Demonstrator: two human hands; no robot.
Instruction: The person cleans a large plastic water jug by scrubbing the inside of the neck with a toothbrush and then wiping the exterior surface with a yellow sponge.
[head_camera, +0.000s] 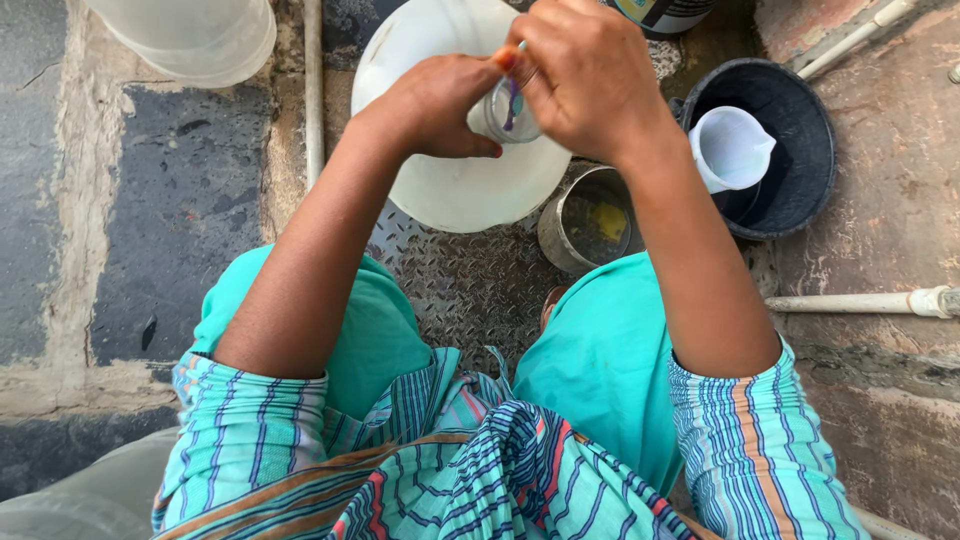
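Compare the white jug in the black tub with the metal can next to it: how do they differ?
The white jug is pale plastic with a pouring spout; the metal can is a grey, straight-walled cylinder. The jug sits inside the black tub; the can stands on the metal floor plate. The jug looks empty; the can holds yellowish residue. Both stand upright and open-topped, untouched by the hands.

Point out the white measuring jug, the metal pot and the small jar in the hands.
white measuring jug (730, 146): head view, on its inner wall.
metal pot (551, 232): head view, on its left outer wall.
small jar (497, 116): head view, on its clear side between the hands.
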